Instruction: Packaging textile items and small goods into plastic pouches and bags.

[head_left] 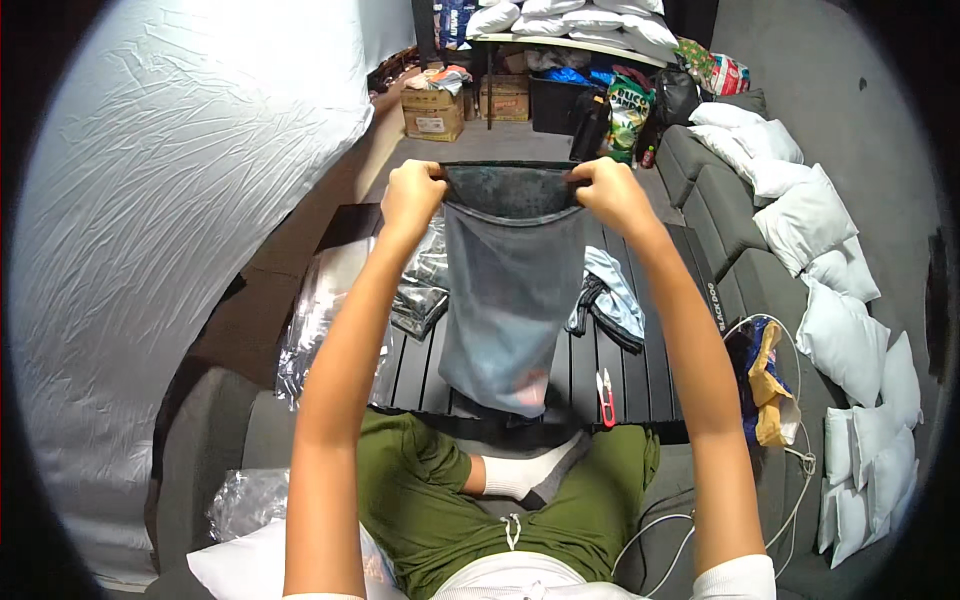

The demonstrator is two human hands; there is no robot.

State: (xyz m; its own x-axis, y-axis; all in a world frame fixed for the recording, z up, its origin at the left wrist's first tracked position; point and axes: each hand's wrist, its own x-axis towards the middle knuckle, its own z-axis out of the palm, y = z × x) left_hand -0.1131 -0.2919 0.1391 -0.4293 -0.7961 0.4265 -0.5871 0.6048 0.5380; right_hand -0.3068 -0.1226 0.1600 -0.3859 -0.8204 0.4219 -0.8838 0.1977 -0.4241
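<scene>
Between my two raised hands hangs a grey-blue fabric tube (512, 290), stretched wide at its dark-edged top opening. My left hand (412, 195) pinches the left end of that rim, and my right hand (608, 190) grips the right end. The dark inside of the cloth shows through the opening, while its lower end hangs loose over the slatted black table (420, 375). Beyond my right forearm's inner side lies a folded light-blue and black cloth piece (610, 295). Red-handled thread snips (606, 398) rest near the table's front edge.
Clear plastic bags (320, 320) and packed dark items (418, 305) lie on the table's left. White pillows (845, 330) line the grey sofa (730, 205) at right. A white sheet (190, 250) hangs at left. Cardboard boxes (432, 115) stand behind; a white cable (800, 490) trails right.
</scene>
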